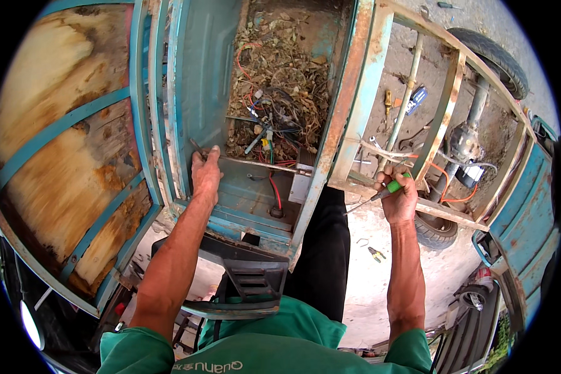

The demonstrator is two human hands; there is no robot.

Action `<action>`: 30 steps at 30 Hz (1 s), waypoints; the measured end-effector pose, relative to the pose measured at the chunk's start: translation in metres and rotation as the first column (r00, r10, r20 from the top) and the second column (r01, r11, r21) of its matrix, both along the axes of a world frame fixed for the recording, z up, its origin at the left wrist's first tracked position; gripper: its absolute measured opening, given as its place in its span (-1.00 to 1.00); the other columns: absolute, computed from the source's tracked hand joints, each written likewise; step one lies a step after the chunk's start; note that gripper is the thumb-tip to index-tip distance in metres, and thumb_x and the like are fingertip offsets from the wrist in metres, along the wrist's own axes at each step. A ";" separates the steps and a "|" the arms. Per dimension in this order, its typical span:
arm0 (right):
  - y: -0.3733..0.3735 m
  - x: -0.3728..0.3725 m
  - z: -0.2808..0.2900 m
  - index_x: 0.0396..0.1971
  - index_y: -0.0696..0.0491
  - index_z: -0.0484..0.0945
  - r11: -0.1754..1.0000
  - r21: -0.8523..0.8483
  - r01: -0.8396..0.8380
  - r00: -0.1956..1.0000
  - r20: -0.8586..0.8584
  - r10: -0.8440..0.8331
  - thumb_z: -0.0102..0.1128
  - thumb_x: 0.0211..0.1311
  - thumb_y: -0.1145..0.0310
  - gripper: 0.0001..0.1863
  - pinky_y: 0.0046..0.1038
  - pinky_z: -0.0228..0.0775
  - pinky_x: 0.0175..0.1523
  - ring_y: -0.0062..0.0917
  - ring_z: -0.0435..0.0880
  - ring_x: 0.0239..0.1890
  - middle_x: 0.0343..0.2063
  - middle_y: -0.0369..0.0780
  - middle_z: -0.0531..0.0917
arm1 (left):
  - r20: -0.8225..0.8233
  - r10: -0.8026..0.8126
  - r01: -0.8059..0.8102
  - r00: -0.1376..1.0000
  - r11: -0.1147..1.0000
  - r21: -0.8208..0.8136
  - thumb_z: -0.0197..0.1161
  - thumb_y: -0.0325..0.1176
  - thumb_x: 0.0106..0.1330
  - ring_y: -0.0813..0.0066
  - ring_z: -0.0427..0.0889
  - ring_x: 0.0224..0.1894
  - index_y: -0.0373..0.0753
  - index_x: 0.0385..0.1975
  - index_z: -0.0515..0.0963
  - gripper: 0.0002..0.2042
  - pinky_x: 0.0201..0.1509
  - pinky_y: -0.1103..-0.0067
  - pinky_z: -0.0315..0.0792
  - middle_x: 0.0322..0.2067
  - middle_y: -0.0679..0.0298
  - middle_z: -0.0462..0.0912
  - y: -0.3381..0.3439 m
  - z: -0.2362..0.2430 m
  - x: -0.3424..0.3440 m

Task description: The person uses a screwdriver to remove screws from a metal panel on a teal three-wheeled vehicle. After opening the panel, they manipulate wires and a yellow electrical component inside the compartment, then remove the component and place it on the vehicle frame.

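Note:
My left hand (206, 173) is closed at the left end of a thin rusty metal rod (258, 164), which crosses the open blue metal compartment (209, 68). The fingers partly hide that end. In my right hand (399, 198) is a screwdriver (397, 182) with a green handle; its thin shaft points down and to the left, beside the compartment's right wall. Beyond the rod, loose wires and connectors (265, 134) lie among dry leaves (280, 68). On the near side, a red cable (275, 190) runs down to the compartment floor.
Right of the compartment, a rusty frame (447, 115) surrounds an axle (464, 142) and wheels. A yellow-handled screwdriver (388, 101) and a blue box (417, 100) lie on the ground there. Pliers (376, 254) lie nearer me. A wooden panel (75, 143) with blue strips stands left.

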State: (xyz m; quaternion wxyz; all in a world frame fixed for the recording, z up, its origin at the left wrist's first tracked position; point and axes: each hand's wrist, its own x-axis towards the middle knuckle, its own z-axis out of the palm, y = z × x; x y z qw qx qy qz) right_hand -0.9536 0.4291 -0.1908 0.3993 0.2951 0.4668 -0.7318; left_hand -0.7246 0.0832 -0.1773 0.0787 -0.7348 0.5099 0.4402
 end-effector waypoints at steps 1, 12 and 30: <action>-0.009 -0.001 0.002 -0.23 0.06 0.46 0.981 0.015 -0.192 0.981 -0.023 0.192 0.13 0.28 0.28 -0.82 -0.52 0.34 -0.36 -0.57 0.53 -0.44 -0.27 -0.24 0.62 | -0.001 0.008 -0.008 1.000 1.000 -0.008 0.18 -0.03 0.31 0.20 0.44 0.14 -0.31 0.24 0.25 -0.38 0.00 0.34 0.48 0.10 0.08 0.44 0.001 0.002 -0.002; -0.081 0.051 0.014 -0.32 0.08 0.46 0.828 0.026 -0.560 0.826 0.094 0.555 0.08 0.29 0.46 -0.97 -0.60 0.16 -0.57 -0.67 0.40 -0.62 -0.53 -0.30 0.52 | 0.066 -0.131 0.119 0.989 0.979 0.167 0.19 0.04 0.33 0.13 0.35 0.23 -0.26 0.35 0.10 -0.27 0.19 0.25 0.36 0.22 0.03 0.31 -0.015 0.016 0.024; -0.086 0.054 0.010 -0.24 0.03 0.47 0.861 0.039 -0.507 0.843 0.234 0.485 -0.02 0.37 0.36 -0.89 -0.59 0.15 -0.56 -0.67 0.41 -0.64 -0.54 -0.32 0.55 | 0.064 -0.016 0.017 0.998 1.000 -0.010 0.31 -0.13 0.24 0.31 0.60 -0.19 -0.31 -0.12 0.52 -0.62 -0.08 0.42 0.49 -0.22 0.15 0.61 0.025 -0.028 -0.033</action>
